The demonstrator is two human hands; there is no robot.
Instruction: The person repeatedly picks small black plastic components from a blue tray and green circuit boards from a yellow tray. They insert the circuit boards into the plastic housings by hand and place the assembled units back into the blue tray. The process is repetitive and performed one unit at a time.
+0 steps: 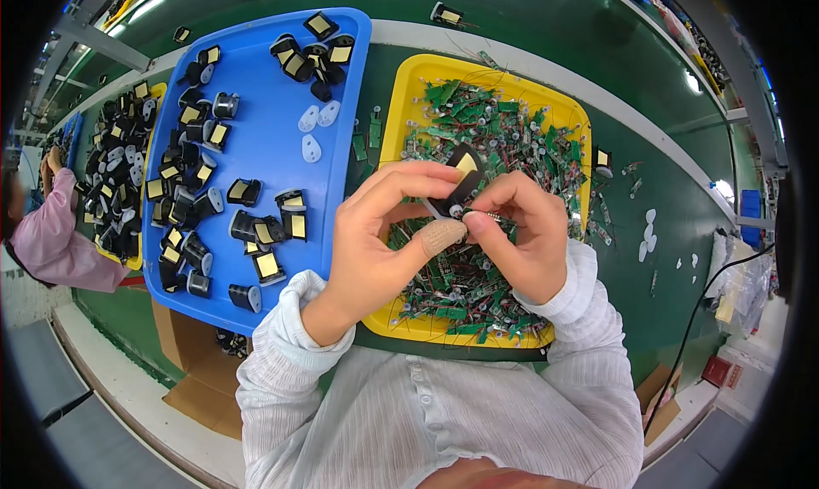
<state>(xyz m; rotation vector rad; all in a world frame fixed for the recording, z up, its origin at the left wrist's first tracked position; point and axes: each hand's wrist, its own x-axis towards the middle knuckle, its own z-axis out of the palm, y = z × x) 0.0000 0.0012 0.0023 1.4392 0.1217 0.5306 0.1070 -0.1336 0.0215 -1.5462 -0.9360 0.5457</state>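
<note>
Both my hands meet above the yellow tray, which is heaped with small green circuit boards. My left hand pinches a small black housing with a yellow face, a bandaged thumb under it. My right hand closes on the same black housing from the right, fingertips pressing a small part against it; that part is mostly hidden.
A blue tray to the left holds several black housings and white oval pieces. Farther left another tray holds more housings, beside a person in a pink sleeve. A cardboard box sits below the green table.
</note>
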